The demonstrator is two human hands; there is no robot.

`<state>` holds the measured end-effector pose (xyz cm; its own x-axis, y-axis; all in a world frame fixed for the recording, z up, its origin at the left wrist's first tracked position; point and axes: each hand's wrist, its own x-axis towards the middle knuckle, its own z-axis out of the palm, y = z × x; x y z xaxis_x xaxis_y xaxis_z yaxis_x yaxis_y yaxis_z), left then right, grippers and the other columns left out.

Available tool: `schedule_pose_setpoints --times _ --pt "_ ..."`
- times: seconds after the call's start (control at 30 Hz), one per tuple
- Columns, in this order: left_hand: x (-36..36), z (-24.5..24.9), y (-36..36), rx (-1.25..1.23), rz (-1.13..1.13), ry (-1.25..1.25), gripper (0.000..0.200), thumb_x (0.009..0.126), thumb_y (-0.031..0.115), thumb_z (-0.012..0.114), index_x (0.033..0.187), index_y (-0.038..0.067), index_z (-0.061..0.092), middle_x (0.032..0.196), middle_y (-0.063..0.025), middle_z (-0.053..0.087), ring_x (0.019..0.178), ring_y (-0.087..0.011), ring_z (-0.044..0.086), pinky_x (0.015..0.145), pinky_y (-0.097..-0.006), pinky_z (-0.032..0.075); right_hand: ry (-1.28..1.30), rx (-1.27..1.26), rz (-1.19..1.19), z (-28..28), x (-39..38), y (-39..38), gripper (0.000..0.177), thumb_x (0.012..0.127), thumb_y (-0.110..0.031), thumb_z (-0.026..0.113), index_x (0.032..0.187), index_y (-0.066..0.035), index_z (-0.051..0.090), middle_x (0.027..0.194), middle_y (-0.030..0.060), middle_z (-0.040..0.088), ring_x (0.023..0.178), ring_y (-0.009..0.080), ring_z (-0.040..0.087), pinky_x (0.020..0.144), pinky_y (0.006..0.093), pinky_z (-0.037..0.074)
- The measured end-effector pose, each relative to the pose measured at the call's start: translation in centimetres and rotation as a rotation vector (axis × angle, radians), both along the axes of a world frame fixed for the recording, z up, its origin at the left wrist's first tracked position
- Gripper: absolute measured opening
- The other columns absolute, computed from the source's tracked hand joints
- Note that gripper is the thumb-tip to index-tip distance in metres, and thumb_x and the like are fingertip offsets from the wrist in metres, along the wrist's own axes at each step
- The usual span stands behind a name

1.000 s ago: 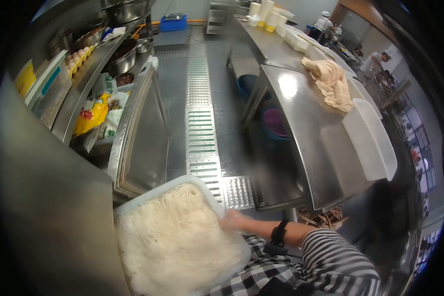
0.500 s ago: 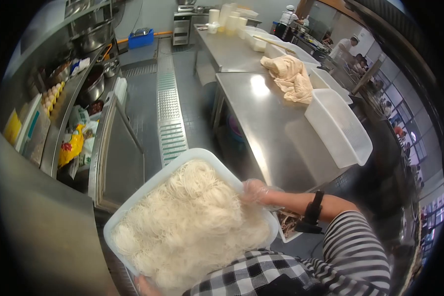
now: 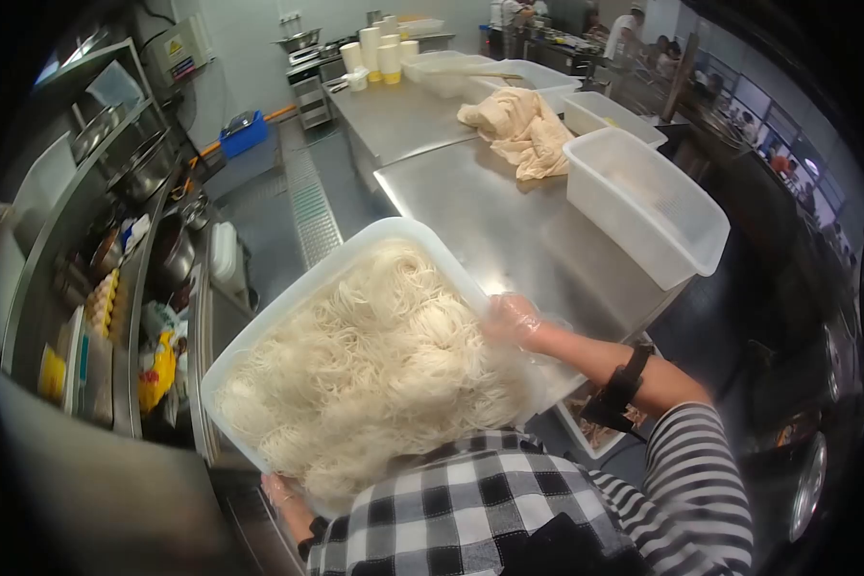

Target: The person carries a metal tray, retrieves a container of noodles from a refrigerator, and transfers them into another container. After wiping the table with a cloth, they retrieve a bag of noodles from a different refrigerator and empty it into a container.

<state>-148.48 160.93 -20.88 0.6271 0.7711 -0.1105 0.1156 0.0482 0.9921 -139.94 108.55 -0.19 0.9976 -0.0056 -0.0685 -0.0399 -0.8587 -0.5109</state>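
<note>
A large white tub [image 3: 302, 296] full of pale noodles [image 3: 394, 355] is held in front of my body, tilted in the view. My right hand [image 3: 515, 319], in a clear plastic glove, grips its right rim. At the lower left corner my left hand [image 3: 280, 492], also gloved, holds the tub's edge. Part of the tub's near side is hidden by my checked apron. Just beyond the tub lies the steel table [image 3: 451, 206], with a crumpled beige cloth [image 3: 523, 130] and an upright empty white bin [image 3: 643, 206] on it.
Shelves with pots, eggs [image 3: 103, 302] and a yellow bag [image 3: 156, 374] line the left. Stacked cups [image 3: 370, 53] and more white bins stand at the table's far end. A tray of dark pieces [image 3: 595, 427] sits low at right. People work in the background.
The view has turned, and the tub is now closer to the steel table, its far corner beside the table edge. My left hand shows more. Both hands still hold the tub.
</note>
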Motion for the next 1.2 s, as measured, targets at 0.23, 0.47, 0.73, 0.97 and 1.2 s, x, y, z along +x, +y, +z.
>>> schedule_pose_setpoints --times 0.23,0.47,0.73,0.97,1.2 --pt "15.2 6.7 -1.5 -0.102 -0.279 -0.019 0.042 0.073 0.011 0.046 0.111 -0.005 0.043 0.107 -0.0162 0.049 0.093 -0.0255 0.049 0.078 -0.0345 0.042 0.039 0.063 -0.227 0.2 4.8 0.3 0.025 0.064 -0.021 0.054 0.079 -0.001 0.058 0.075 0.0194 0.058 0.07 0.0341 0.056 0.066 0.0396 0.044" --pt "27.9 8.0 -0.4 -0.192 -0.483 -0.034 0.039 0.072 0.013 0.052 0.107 -0.003 0.048 0.106 -0.0151 0.049 0.094 -0.0266 0.05 0.077 -0.0347 0.042 -0.052 0.016 -0.456 -1.8 4.6 0.2 0.022 0.064 -0.018 0.054 0.08 -0.005 0.06 0.068 0.0161 0.059 0.062 0.03 0.058 0.059 0.0368 0.045" --pt "35.8 16.6 -6.7 1.318 -0.807 0.204 0.028 0.063 0.001 0.06 0.091 0.002 0.059 0.094 -0.0126 0.058 0.089 -0.0294 0.053 0.073 -0.0309 0.045 -0.054 0.143 -0.723 3.5 0.8 0.5 0.024 0.062 -0.017 0.053 0.081 -0.003 0.058 0.07 0.0169 0.059 0.069 0.0314 0.058 0.063 0.0377 0.045" --pt "45.4 15.1 -15.1 0.949 -1.09 0.204 0.023 0.064 0.009 0.058 0.086 0.002 0.06 0.087 -0.0124 0.057 0.082 -0.0252 0.055 0.068 -0.0328 0.046 -0.016 0.239 -1.02 0.6 -2.7 -2.4 0.029 0.063 -0.016 0.053 0.087 -0.002 0.058 0.078 0.0187 0.06 0.075 0.0303 0.058 0.067 0.0355 0.045" --pt "49.4 17.4 -31.0 0.691 -1.315 0.387 0.028 0.066 0.018 0.057 0.086 -0.001 0.06 0.071 -0.0117 0.06 0.064 -0.023 0.058 0.059 -0.0341 0.046 -0.077 -0.08 -1.367 -3.6 -1.4 -7.5 0.031 0.071 -0.022 0.053 0.09 0.002 0.057 0.081 0.0178 0.06 0.077 0.028 0.058 0.07 0.0347 0.043"
